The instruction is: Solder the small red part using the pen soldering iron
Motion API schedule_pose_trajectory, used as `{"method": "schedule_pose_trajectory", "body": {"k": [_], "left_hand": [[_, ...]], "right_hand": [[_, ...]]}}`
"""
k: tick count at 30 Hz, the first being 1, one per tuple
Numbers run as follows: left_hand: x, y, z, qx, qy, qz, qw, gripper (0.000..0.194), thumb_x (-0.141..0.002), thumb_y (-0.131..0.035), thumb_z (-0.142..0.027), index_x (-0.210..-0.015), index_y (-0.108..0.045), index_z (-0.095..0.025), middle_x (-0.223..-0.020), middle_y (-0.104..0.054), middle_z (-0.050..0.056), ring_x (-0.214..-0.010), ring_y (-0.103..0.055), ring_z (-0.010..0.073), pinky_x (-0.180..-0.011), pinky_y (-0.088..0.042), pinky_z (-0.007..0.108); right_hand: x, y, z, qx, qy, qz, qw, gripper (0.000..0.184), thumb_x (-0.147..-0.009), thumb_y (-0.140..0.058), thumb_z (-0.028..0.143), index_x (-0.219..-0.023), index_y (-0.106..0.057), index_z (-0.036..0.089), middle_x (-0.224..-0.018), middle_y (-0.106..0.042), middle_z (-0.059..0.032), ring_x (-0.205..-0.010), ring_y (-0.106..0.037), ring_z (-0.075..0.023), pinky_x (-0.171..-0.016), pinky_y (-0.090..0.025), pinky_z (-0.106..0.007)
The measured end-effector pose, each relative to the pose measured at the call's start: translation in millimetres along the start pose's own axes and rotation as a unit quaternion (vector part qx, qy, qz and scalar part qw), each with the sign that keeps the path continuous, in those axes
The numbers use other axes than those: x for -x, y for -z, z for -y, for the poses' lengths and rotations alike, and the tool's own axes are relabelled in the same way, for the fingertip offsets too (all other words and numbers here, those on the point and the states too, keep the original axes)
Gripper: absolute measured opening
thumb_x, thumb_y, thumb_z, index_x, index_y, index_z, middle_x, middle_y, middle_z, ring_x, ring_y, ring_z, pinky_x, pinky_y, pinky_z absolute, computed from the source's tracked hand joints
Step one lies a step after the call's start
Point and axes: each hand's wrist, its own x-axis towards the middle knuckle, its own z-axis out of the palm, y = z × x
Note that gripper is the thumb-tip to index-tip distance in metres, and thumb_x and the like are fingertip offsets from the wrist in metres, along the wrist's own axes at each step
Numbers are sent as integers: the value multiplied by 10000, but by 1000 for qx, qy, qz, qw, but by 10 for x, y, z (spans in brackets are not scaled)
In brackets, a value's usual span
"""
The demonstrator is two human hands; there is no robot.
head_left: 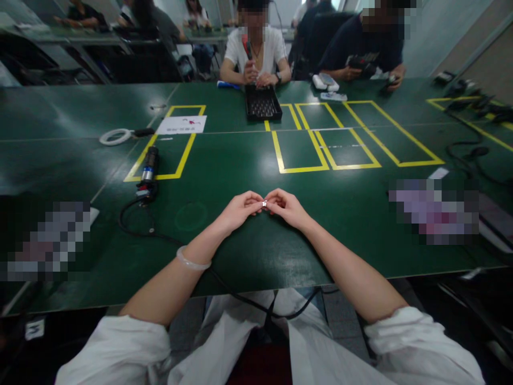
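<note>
My left hand and my right hand meet over the green table, fingertips pinched together. Between them is a small shiny silver metal piece, gripped from both sides. It is too small for me to make out its exact kind, and the fingers cover part of it. Both forearms rest near the table's front edge, with a pale bangle on the left one.
A black cylindrical tool with a cable lies left, near a white cable coil and a paper sheet. Yellow tape marks rectangles. Across the table, a person holds a red-and-black tool behind a black tray; another person sits beside.
</note>
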Motion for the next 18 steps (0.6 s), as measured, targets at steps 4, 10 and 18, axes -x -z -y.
{"method": "schedule_pose_trajectory", "body": {"k": [4, 10, 18], "left_hand": [[-7, 1, 38, 45, 12, -16, 999, 330, -857, -616, -436, -995, -627, -136, -871, -664, 62, -815, -630, 152, -729, -479, 271], [-8, 3, 71, 26, 14, -14, 999, 332, -853, -634, -435, -981, -636, -129, -851, -666, 67, -779, -619, 150, -701, -482, 268], [22, -15, 48, -38, -89, -25, 995, 266, -835, -673, -346, -988, -618, -136, -916, -656, 56, -843, -623, 154, -788, -486, 290]], "right_hand": [[-3, -1, -5, -30, 0, -9, 1000, 322, -789, -744, 445, -929, -610, 188, -805, -674, -19, -676, -610, -123, -618, -513, -252], [-11, 8, -42, -38, 10, -5, 999, 333, -793, -747, 445, -950, -598, 192, -811, -651, -14, -669, -595, -115, -611, -508, -251], [-9, 13, 13, -23, -8, -12, 1000, 357, -815, -709, 492, -950, -586, 186, -795, -655, -14, -628, -578, -104, -585, -500, -242]]}}
